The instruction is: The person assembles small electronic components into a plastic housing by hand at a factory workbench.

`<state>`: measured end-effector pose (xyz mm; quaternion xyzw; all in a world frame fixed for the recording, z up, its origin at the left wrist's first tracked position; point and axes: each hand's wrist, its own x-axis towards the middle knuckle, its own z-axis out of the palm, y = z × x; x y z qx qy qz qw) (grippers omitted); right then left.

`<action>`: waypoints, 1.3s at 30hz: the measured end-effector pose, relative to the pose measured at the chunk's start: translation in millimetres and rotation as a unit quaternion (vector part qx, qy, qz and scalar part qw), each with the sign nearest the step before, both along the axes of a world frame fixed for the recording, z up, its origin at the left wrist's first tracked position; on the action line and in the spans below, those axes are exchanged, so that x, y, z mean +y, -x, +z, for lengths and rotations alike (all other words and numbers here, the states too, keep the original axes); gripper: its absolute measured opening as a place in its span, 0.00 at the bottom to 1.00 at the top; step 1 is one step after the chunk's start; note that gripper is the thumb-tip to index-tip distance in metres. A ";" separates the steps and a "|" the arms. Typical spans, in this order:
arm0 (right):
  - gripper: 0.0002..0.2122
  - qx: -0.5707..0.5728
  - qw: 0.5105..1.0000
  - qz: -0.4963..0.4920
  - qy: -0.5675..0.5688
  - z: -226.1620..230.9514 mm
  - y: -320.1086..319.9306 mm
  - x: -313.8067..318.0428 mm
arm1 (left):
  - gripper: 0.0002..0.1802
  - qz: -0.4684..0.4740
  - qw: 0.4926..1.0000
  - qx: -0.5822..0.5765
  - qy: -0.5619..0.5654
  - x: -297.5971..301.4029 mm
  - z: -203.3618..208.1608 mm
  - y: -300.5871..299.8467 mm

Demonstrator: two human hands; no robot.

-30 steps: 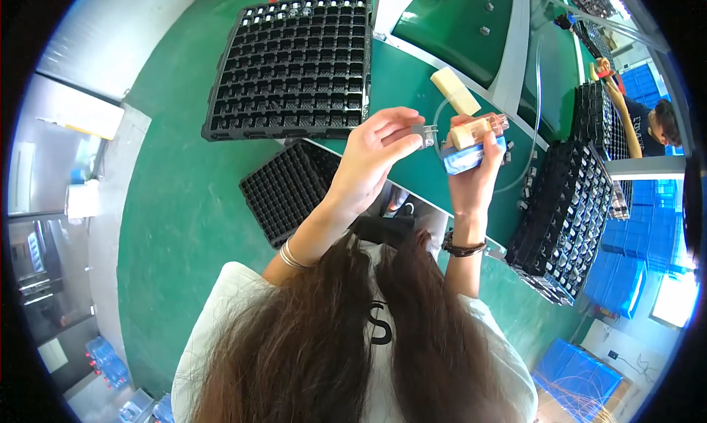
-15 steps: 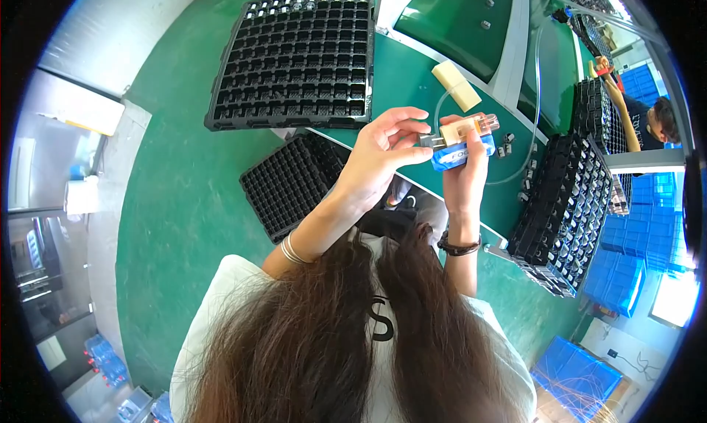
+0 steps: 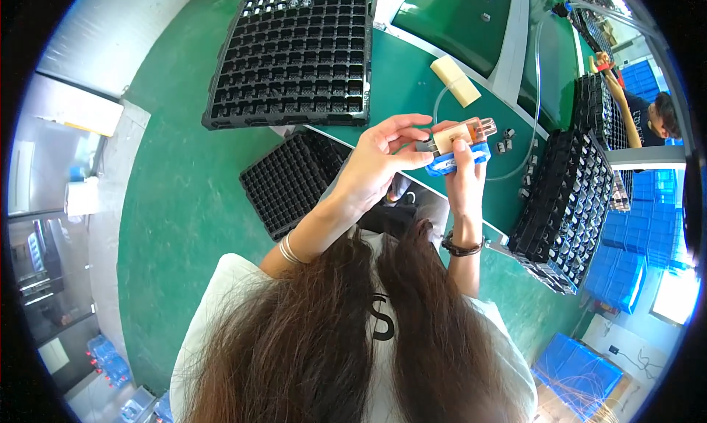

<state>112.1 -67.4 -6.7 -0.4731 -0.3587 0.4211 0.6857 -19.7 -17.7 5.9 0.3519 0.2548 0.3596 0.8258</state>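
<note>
Left hand: at the centre of the frame, the person's left hand [image 3: 387,158] was pinched, with the thumb and fingertips closed on a small dark grey rectangular piece with thin metal prongs [image 3: 425,147]; the other fingers curled loosely above.
Grey piece: it sat just right of centre, its prongs turned toward the block in the other hand; whether they had entered it could not be told.
Right hand: right of centre, the person's right hand [image 3: 465,174] was clamped around a cream-topped block with a blue base and a clear end [image 3: 447,138], the thumb pressed over its top and the fingers wrapped beneath.
Held block: it lay slightly tilted, its clear end toward the right of the frame, its other end by the left fingertips.
Green tabletop: beyond the hands, the smooth green tabletop [image 3: 401,73] bore a loose cream rectangular block [image 3: 455,80] and, right of the hands, several small grey metal pieces [image 3: 504,147].
Trays: 1 large black plastic compartment tray [image 3: 291,69] filled the upper left, small pieces along its far edge; a loaded stack of black trays [image 3: 563,209] stood at the right.
</note>
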 end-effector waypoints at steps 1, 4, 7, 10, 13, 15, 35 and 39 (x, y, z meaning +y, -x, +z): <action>0.13 0.000 1.000 -0.001 0.001 -1.4 -4.3 -1.0 | 0.26 -0.001 1.000 0.000 0.001 0.7 -1.1 0.2; 0.13 -0.022 0.998 0.057 0.014 -2.3 -12.4 -1.0 | 0.26 -0.019 1.000 -0.009 -0.003 3.5 -7.4 -1.5; 0.13 -0.025 0.999 0.034 0.031 -3.5 -15.7 -4.2 | 0.27 -0.025 1.000 -0.011 -0.012 1.6 -9.8 -8.2; 0.14 0.094 0.995 -0.040 0.007 -3.1 -10.0 5.3 | 0.31 0.015 0.998 -0.020 -0.052 2.9 -11.0 -18.0; 0.13 0.020 0.997 -0.069 -0.005 -13.3 -35.3 23.3 | 0.31 0.061 0.992 0.010 -0.111 9.9 -20.3 -28.8; 0.12 -0.143 0.981 -0.118 0.051 -28.1 -72.5 43.0 | 0.28 0.072 0.992 0.025 -0.105 17.4 -28.2 -29.6; 0.42 -0.466 0.869 -0.136 0.094 -88.4 -156.7 105.6 | 0.17 0.131 0.991 0.028 0.014 39.2 -57.1 45.2; 0.38 -0.475 0.866 -0.119 0.099 -86.9 -153.2 98.2 | 0.16 0.159 0.986 0.054 0.009 63.0 -68.4 62.1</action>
